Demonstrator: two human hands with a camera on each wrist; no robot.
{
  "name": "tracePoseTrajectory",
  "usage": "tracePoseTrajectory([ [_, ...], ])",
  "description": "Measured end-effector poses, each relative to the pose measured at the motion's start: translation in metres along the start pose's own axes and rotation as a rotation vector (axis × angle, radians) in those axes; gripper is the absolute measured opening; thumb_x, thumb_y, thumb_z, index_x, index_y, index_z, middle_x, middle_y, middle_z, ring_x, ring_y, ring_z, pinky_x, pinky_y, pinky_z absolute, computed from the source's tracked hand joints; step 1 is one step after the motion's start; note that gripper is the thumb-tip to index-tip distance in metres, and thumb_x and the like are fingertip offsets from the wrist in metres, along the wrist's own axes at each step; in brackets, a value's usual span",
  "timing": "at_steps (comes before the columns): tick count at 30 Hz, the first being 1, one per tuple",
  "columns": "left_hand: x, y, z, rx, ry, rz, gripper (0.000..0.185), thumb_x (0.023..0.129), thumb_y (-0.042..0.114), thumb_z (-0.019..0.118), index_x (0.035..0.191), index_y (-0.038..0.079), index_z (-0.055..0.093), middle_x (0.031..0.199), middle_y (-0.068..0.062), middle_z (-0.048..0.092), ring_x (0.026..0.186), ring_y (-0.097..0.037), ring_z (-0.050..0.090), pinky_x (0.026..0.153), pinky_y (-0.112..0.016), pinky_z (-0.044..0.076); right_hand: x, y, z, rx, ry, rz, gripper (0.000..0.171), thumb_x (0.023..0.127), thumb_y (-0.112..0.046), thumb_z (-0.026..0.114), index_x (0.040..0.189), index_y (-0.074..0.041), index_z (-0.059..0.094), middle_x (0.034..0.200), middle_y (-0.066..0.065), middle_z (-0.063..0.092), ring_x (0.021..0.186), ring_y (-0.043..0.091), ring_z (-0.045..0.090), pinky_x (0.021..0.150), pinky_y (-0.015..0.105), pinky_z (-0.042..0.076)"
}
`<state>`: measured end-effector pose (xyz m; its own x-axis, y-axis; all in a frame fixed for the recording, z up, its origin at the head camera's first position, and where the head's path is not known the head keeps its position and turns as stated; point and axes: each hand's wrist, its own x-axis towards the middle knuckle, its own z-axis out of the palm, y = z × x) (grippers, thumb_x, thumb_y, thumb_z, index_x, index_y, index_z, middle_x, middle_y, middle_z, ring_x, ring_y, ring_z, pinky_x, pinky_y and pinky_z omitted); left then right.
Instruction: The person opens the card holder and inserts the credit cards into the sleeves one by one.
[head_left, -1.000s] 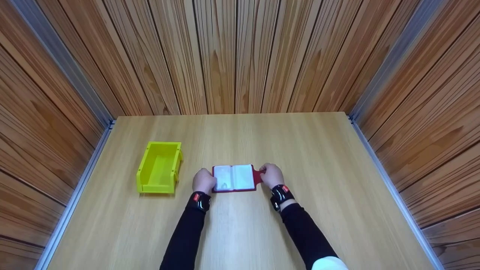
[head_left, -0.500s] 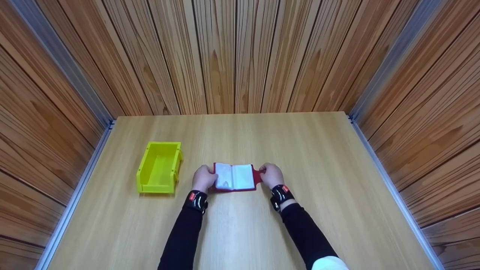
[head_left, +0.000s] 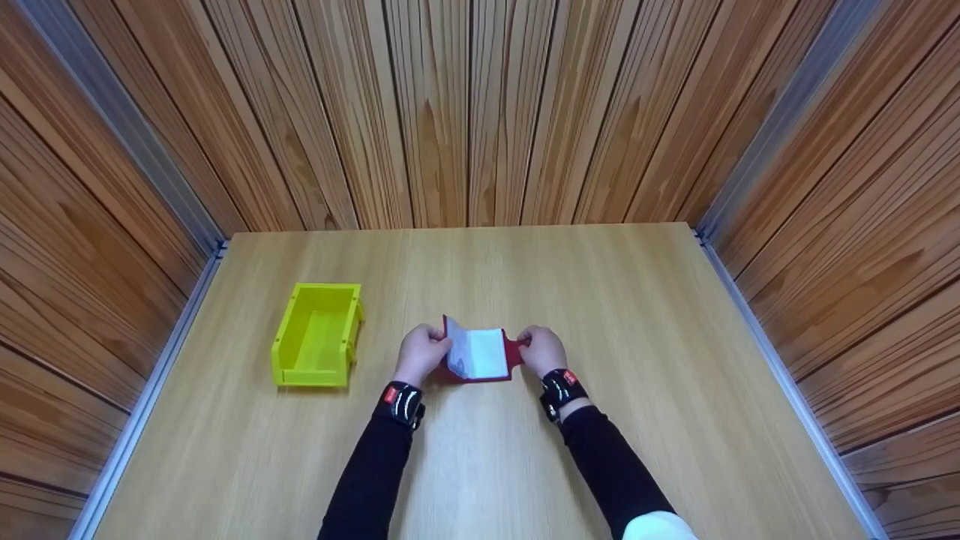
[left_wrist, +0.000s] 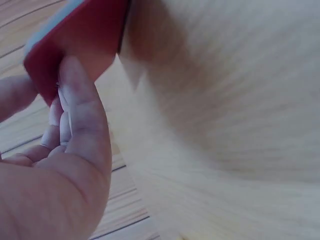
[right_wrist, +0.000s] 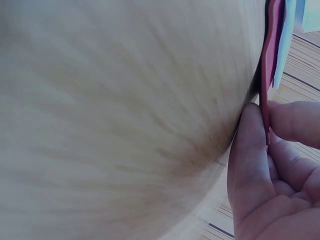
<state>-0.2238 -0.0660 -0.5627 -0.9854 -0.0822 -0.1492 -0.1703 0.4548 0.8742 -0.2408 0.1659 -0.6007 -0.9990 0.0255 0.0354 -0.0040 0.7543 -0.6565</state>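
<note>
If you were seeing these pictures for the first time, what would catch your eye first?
Probably the red card holder at the middle of the wooden table, half folded, its left cover raised by the left hand while the right hand pinches its tab. Next, the bright yellow bin standing apart to the left.

A: Head view: print on the red card holder's (head_left: 480,354) clear sleeves is too small to read. The raised left flap hides the pages beneath it.

B: Left wrist view: the holder (left_wrist: 75,35) is cut off by the top edge, and the tabletop (left_wrist: 225,125) is blurred. The left hand's (left_wrist: 55,165) fingertips are hidden behind the cover.

A: Right wrist view: only the holder's edge (right_wrist: 270,45) shows; the right hand (right_wrist: 265,175) runs off the frame.
</note>
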Motion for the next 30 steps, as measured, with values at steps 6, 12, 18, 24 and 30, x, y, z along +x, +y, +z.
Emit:
tracePoseTrajectory([
  [6, -0.001, 0.007, 0.012, -0.042, -0.052, 0.030, 0.017, 0.090, 0.013, 0.069, 0.095, -0.002, 0.064, 0.088, -0.010, 0.063, 0.083, -0.023, 0.059, 0.073, -0.034, 0.051, 0.001, 0.001, 0.000, -0.001, 0.001, 0.000, 0.012, 0.080, 0.003, 0.066, 0.091, 0.002, 0.070, 0.087, 0.013, 0.069, 0.086, 0.031, 0.063, 0.081, 0.044, 0.050],
  [12, -0.004, 0.004, 0.022, -0.077, -0.114, 0.076, 0.019, 0.092, 0.015, 0.069, 0.097, -0.002, 0.065, 0.086, -0.008, 0.062, 0.075, -0.019, 0.059, 0.067, -0.029, 0.051, 0.001, 0.000, 0.000, -0.011, -0.002, -0.006, 0.012, 0.078, 0.003, 0.067, 0.090, 0.001, 0.070, 0.083, 0.011, 0.067, 0.081, 0.029, 0.062, 0.077, 0.042, 0.049],
  [18, -0.007, -0.001, 0.031, -0.038, -0.135, 0.104, 0.015, 0.089, 0.009, 0.072, 0.096, -0.003, 0.065, 0.084, -0.007, 0.062, 0.077, -0.018, 0.059, 0.068, -0.029, 0.051, 0.001, 0.001, 0.000, -0.022, -0.001, -0.012, 0.013, 0.078, 0.003, 0.067, 0.091, 0.001, 0.071, 0.085, 0.012, 0.068, 0.083, 0.029, 0.062, 0.079, 0.043, 0.049],
  [24, -0.008, -0.001, 0.039, 0.053, -0.108, 0.150, 0.015, 0.084, 0.004, 0.074, 0.095, -0.002, 0.065, 0.081, -0.005, 0.062, 0.079, -0.018, 0.059, 0.074, -0.032, 0.050, 0.000, 0.000, -0.001, -0.022, 0.015, -0.033, 0.013, 0.078, 0.003, 0.068, 0.090, 0.001, 0.071, 0.084, 0.012, 0.068, 0.084, 0.030, 0.063, 0.079, 0.043, 0.049],
  [30, -0.007, -0.003, 0.049, 0.204, -0.088, 0.252, 0.017, 0.080, 0.003, 0.077, 0.092, -0.002, 0.065, 0.079, -0.005, 0.060, 0.077, -0.018, 0.055, 0.076, -0.036, 0.048, -0.001, 0.000, -0.002, -0.013, 0.017, -0.044, 0.013, 0.078, 0.004, 0.068, 0.091, 0.003, 0.071, 0.084, 0.013, 0.068, 0.083, 0.031, 0.063, 0.079, 0.044, 0.050],
])
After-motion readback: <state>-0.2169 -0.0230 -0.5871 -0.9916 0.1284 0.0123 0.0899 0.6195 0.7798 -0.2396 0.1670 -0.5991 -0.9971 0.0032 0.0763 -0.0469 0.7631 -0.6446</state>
